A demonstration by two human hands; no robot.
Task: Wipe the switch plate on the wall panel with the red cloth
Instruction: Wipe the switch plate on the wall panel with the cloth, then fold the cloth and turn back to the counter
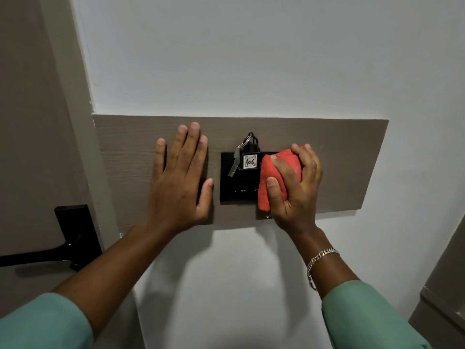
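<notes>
A black switch plate (pixel 231 187) is set in a brown wood-grain wall panel (pixel 352 159). A key tag marked 406 (pixel 249 161) with a metal key hangs in the plate's upper middle. My right hand (pixel 297 182) is shut on a bunched red cloth (pixel 273 177) and presses it against the plate's right part, which is hidden under cloth and hand. My left hand (pixel 181 177) lies flat with fingers spread on the panel just left of the plate, its thumb near the plate's left edge.
White wall surrounds the panel. To the left is a brown door with a black lever handle (pixel 65 245). A brown cabinet or door edge (pixel 442 298) shows at the lower right.
</notes>
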